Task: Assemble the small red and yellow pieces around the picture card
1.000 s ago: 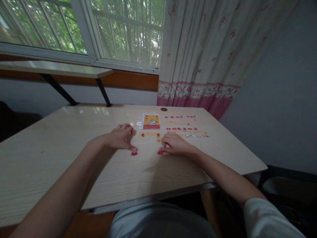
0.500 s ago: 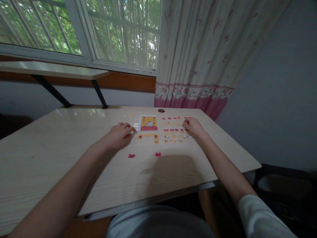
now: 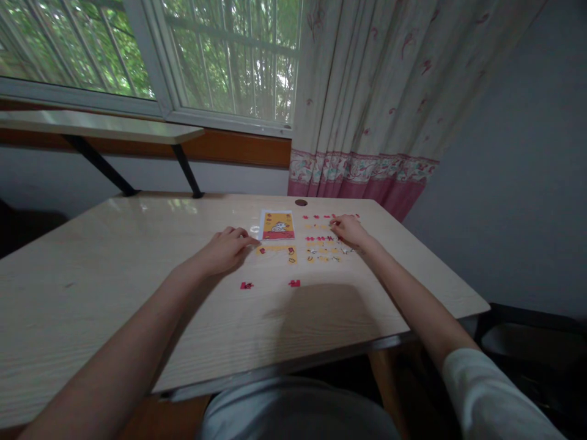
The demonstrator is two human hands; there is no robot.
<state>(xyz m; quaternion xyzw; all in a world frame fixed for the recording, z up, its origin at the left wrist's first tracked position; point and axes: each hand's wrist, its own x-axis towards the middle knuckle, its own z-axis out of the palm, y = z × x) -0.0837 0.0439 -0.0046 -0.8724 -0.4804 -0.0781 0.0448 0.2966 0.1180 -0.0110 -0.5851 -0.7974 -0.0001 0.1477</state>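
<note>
Jigsaw pieces lie in rows on the right part of the pale table. The left hand, fingers loosely bent, reaches the left end of a joined strip; whether it presses or pinches I cannot tell. The right hand is bunched over the rows, any piece between its fingertips too small to make out. A picture card lies flat just beyond the strip, which would likely buckle if lifted by one end. Single pieces look light, thin and stiff, best pinched by opposite edges. No tray or box shows around them.
</note>
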